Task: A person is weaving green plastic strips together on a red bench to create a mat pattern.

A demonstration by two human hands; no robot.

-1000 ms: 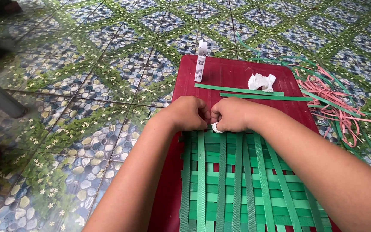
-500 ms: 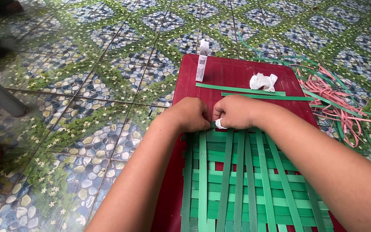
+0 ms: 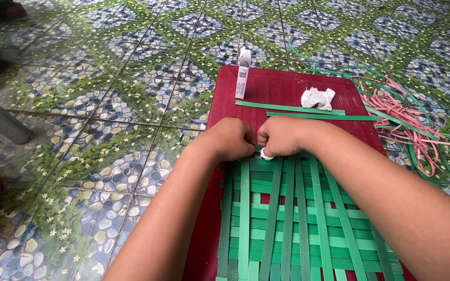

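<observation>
Both hands stay put since earlier: left hand (image 3: 231,138) and right hand (image 3: 282,136), fists touching, pinch the far edge of a green woven strip mat (image 3: 287,218) on a red board (image 3: 282,86). Its long strips run away from the person.

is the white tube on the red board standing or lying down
Lying down. The white tube lies flat at the red board's far edge, its full length visible, beyond both hands.

Both hands meet, knuckles touching, at the far edge of a green woven strip mat (image 3: 287,218) on a dark red board (image 3: 287,86): left hand (image 3: 231,138) and right hand (image 3: 282,136) pinch strip ends. A crumpled white scrap (image 3: 317,98) lies beyond.
</observation>
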